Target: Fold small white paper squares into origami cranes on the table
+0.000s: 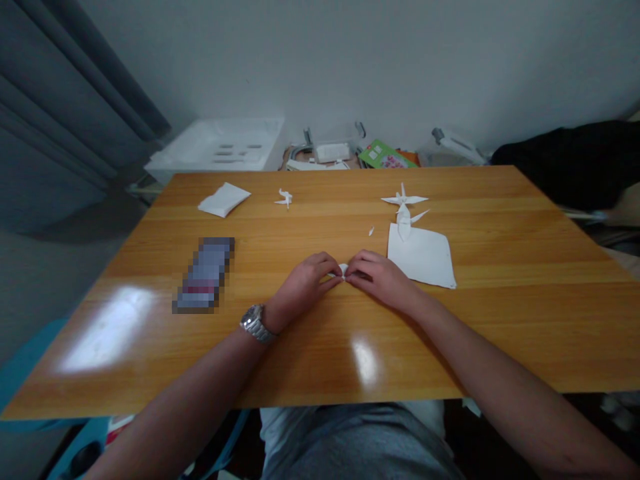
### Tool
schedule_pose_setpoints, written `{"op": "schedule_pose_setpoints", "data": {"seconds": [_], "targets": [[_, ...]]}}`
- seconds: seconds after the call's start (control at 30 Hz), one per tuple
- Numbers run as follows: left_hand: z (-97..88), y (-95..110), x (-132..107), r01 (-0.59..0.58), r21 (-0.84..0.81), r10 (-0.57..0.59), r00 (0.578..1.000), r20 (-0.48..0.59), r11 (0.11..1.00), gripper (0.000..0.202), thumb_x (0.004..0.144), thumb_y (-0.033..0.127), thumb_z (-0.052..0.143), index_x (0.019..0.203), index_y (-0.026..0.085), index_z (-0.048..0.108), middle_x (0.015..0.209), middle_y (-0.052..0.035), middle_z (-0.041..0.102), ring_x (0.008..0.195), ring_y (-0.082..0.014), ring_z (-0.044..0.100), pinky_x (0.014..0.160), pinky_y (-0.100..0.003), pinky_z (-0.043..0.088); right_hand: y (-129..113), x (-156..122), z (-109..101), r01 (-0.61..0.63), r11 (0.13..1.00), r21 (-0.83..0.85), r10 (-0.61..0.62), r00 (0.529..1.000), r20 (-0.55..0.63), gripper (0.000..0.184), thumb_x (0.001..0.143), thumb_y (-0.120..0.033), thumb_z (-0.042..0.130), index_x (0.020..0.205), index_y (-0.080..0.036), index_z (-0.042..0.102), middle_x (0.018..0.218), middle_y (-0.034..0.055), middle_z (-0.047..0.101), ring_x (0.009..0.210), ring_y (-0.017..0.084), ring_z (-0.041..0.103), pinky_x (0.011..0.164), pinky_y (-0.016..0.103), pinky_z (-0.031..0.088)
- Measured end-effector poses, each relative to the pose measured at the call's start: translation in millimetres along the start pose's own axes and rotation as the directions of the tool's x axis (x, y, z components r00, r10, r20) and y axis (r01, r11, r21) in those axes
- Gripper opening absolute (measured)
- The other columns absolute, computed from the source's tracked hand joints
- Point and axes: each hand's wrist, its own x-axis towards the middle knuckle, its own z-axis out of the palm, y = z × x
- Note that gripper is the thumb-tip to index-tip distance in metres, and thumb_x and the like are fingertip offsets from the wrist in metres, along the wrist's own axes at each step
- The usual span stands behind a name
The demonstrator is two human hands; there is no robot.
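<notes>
Both my hands meet at the middle of the wooden table (450,333). My left hand (303,287), with a metal watch on its wrist, pinches one side of a small folded white paper piece (343,271). My right hand (380,279) pinches the other side, fingers curled over it. Most of the paper is hidden under my fingers. A white paper sheet (423,257) lies just right of my right hand.
A folded paper crane (404,208) lies beyond the sheet. A smaller paper figure (285,197) and a stack of white paper (223,199) lie at the far left. A blurred flat object (205,275) lies left of my hands. Clutter and a white tray (220,143) sit behind the table.
</notes>
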Motion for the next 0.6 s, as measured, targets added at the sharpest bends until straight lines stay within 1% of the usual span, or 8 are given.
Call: {"op": "schedule_pose_setpoints", "data": {"seconds": [0.23,0.43,0.6], "targets": [[-1.5,4.9,1.8,0.028,0.019,-0.028,0.999,0.015,0.999,0.014,0.1,0.027,0.056,0.098,0.018,0.067,0.099,-0.0063,0.065,0.095,-0.0202,0.062,0.088,-0.033,0.049,-3.5,-0.8,-1.0,-0.011,1.0,-0.002,0.011,1.0,-0.008,0.01,0.098,-0.02,0.059,0.094,-0.02,0.068,0.098,0.0079,0.065,0.094,0.022,0.061,0.084,0.035,0.05],[0.1,6.7,0.5,0.023,0.095,-0.019,0.999,-0.051,0.995,0.012,0.097,0.028,0.062,0.095,0.018,0.069,0.102,-0.0068,0.062,0.098,-0.0214,0.06,0.091,-0.035,0.049,-7.1,2.5,2.8,-0.062,0.998,-0.012,0.062,0.998,-0.03,0.012,0.098,-0.017,0.056,0.092,-0.018,0.067,0.096,0.0081,0.064,0.092,0.021,0.061,0.082,0.033,0.049],[3.7,8.8,3.4,0.097,0.084,-0.091,0.993,-0.075,0.992,0.014,0.098,0.027,0.06,0.091,0.017,0.067,0.099,-0.0064,0.062,0.096,-0.0208,0.06,0.09,-0.034,0.05,-8.4,4.3,5.5,-0.09,0.996,-0.024,0.089,0.995,-0.044,0.01,0.095,-0.014,0.057,0.091,-0.017,0.065,0.094,0.0074,0.062,0.089,0.02,0.06,0.079,0.032,0.048]]}}
